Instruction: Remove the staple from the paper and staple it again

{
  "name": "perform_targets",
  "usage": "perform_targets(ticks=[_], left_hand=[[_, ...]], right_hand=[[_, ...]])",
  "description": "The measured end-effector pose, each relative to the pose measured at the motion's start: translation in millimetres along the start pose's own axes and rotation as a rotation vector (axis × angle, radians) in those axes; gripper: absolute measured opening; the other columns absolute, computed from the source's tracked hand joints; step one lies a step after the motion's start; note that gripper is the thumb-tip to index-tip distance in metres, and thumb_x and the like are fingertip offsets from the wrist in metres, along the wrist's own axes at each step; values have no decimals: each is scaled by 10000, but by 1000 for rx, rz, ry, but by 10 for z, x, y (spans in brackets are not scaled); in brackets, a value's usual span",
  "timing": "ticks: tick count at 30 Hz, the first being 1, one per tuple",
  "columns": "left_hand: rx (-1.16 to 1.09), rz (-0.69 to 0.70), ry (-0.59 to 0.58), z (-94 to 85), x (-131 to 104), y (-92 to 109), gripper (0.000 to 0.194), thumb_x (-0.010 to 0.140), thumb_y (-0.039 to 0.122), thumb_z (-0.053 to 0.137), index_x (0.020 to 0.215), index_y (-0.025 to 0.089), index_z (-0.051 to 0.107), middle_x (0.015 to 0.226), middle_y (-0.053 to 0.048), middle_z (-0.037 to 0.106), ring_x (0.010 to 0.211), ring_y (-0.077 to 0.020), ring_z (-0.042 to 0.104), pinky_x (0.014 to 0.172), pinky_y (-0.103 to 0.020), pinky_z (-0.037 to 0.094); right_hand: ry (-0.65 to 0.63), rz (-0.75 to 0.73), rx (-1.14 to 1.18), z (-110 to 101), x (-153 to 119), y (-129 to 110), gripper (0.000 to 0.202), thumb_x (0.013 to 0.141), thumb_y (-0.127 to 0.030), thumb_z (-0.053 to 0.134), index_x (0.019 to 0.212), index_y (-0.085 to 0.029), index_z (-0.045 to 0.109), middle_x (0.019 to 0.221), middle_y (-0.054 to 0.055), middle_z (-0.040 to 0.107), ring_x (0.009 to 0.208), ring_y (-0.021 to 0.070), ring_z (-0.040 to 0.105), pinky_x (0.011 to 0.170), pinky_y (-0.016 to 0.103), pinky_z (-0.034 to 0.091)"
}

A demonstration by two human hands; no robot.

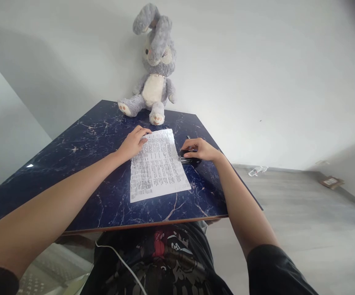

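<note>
- Nearest to the camera is the dark shirt [146, 270] on me, with a white cable [122, 261] across it.
- Printed paper [159, 164] lies flat on the table [82, 139], in front of me; this laying-out I judge as done.
- With my left hand [133, 143] I only press its upper left edge: the fingers are loosely spread and grip nothing.
- With my right hand [202, 149] I hold a small black tool [196, 162], fingers closed around it, at the paper's right edge.
- Whether the edge is inside the tool, I cannot tell; I see no mark made by it, so this work seems to me unfinished.
- Farther away, the grey rabbit [154, 88] sits at the table's back, untouched by me.
</note>
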State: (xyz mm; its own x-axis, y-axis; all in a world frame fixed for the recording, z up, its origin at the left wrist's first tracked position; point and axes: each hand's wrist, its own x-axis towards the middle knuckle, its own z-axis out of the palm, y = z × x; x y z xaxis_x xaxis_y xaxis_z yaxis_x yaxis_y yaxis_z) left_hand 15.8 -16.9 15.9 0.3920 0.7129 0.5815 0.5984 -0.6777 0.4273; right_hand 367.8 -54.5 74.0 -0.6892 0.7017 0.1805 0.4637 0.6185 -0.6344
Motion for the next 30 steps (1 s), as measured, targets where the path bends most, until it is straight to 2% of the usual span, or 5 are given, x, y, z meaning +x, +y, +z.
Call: perform_targets(ticks=[8, 16, 30], left_hand=[[-11, 9, 36, -7, 10, -45, 336, 954, 80, 572, 1234, 255, 628, 1140, -57, 552, 1070, -227, 614, 1054, -456, 500], [-43, -7, 25, 2, 11, -57, 334, 950, 61, 595, 1224, 247, 636, 1149, -57, 564, 1119, -230, 608, 1064, -452, 498], [-31, 19, 40, -11, 11, -59, 331, 938, 64, 619, 1207, 254, 647, 1114, -52, 574, 1063, -225, 623, 1003, -435, 524]], right_hand=[[-9, -21, -9, 8, 11, 19, 330, 901, -482, 779, 1042, -184, 771, 1056, 98, 705, 874, 234, 607, 752, 384, 475], [-7, -10, -12, 15, 12, 26, 302, 903, -461, 776, 1036, -190, 774, 1058, 100, 704, 876, 233, 600, 756, 388, 470], [-17, 27, -43, 14, 22, -13, 282, 900, -422, 778, 1052, -184, 781, 1080, 93, 695, 890, 213, 599, 765, 358, 449]])
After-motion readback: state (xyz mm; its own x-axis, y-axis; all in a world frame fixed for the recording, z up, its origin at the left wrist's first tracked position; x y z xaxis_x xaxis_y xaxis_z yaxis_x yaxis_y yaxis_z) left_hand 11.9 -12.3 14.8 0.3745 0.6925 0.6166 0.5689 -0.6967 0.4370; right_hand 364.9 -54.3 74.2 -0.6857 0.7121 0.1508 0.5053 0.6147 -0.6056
